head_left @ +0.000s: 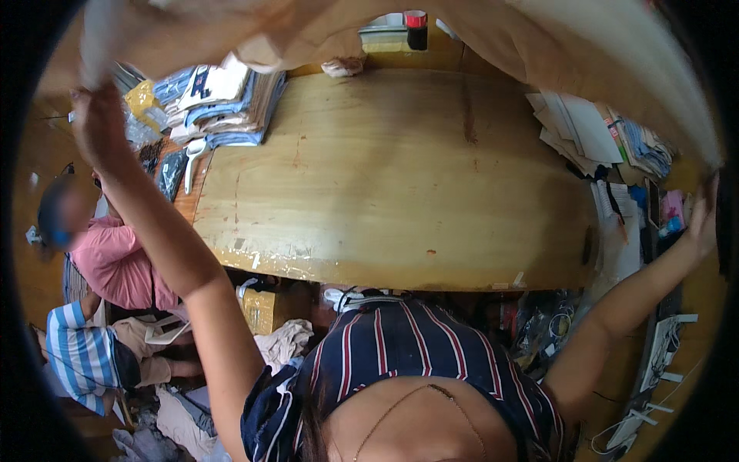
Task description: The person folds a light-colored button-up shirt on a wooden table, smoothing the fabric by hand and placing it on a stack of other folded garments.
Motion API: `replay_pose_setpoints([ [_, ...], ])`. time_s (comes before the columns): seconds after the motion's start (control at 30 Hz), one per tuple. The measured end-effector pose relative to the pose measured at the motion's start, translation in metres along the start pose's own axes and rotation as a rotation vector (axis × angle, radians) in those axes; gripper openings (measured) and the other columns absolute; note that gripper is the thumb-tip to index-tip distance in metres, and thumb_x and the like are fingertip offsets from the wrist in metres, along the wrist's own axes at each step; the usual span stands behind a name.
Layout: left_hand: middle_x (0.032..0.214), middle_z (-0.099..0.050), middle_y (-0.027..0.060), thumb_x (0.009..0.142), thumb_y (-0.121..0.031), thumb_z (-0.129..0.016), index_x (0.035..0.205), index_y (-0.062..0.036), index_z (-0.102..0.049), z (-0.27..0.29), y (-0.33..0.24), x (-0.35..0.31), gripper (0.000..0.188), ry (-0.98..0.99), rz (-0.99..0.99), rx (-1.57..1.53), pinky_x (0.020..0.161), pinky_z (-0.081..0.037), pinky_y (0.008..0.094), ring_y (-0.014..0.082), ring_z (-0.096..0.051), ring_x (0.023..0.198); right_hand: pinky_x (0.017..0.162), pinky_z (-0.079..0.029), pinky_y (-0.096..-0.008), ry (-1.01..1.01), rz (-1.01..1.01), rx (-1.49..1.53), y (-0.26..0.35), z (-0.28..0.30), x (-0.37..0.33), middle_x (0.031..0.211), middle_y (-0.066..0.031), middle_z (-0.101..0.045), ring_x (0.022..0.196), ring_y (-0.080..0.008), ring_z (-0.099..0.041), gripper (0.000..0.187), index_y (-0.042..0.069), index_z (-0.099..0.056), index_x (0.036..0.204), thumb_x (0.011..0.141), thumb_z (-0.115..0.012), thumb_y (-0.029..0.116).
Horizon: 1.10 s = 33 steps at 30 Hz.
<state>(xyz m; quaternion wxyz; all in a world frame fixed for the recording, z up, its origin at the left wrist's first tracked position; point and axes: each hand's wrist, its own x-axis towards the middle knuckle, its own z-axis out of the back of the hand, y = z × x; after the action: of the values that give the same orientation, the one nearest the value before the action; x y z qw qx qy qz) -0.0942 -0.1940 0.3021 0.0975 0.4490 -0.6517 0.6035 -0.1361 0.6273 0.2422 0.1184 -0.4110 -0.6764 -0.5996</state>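
Note:
A large beige cloth (331, 27) is spread wide across the top of the view, lifted above the table; it is blurred, and whether it is a garment does not show. My left hand (101, 115), raised at the far left, is closed on one edge of it. At the far right my right hand (703, 215) grips the other side, its fingertips partly hidden by the cloth's edge and the dark rim. Both my arms are stretched out. Below the cloth lies the wooden table (400, 185), with a worn, scuffed front edge.
Folded garments (223, 104) stand stacked at the table's back left, beside a white handled tool (194, 160). Papers (581, 135) and folded cloth lie at the back right. A red-capped dark jar (416, 32) stands behind. Two people (115, 258) are at the left.

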Motion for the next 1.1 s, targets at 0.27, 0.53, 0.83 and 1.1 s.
replay_pose_setpoints([
  [0.27,0.099,-0.052,0.0086,0.072,-0.002,-0.048,0.081,-0.0077,-0.053,0.068,0.141,-0.247,0.012,-0.079,0.505,-0.336,0.076,-0.039,0.0266,0.0176,-0.049,0.086,0.081,-0.034,-0.0244,0.189,-0.672,0.125,-0.097,0.035,-0.206,0.092,-0.0046,-0.050,0.089,-0.0145,-0.046,0.022,0.003,-0.048,0.094,0.073,-0.054,0.001],
  [0.53,0.104,-0.047,0.0148,0.072,0.003,-0.044,0.077,-0.0013,-0.054,0.065,0.142,-0.378,0.012,0.322,0.753,1.000,0.084,-0.035,0.0313,0.0251,-0.047,0.093,0.083,-0.035,-0.0299,0.490,-0.921,-0.850,-0.134,0.078,-0.295,0.101,-0.0101,-0.050,0.092,-0.0216,-0.047,0.026,0.005,-0.052,0.100,0.075,-0.058,0.009],
  [0.83,0.136,-0.022,0.0028,0.082,-0.039,-0.041,0.125,-0.0282,-0.034,0.012,0.140,-0.404,0.045,0.749,0.363,1.632,0.095,-0.013,0.0570,0.0264,-0.020,0.124,0.097,-0.016,-0.0509,0.773,-0.233,-1.585,-0.170,-0.049,-0.328,0.137,-0.0053,-0.019,0.124,-0.0267,-0.019,0.048,0.024,-0.030,0.128,0.083,-0.041,0.039],
  [1.1,0.112,-0.045,0.0105,0.069,-0.018,-0.058,0.111,-0.0076,-0.045,0.004,0.132,-0.390,0.045,0.574,0.239,1.506,0.086,-0.028,0.0427,0.0283,-0.040,0.105,0.092,-0.025,-0.0463,0.270,-0.260,-1.505,-0.134,0.034,-0.356,0.125,-0.0174,-0.029,0.117,-0.0308,-0.025,0.061,0.013,-0.033,0.124,0.075,-0.058,0.037],
])
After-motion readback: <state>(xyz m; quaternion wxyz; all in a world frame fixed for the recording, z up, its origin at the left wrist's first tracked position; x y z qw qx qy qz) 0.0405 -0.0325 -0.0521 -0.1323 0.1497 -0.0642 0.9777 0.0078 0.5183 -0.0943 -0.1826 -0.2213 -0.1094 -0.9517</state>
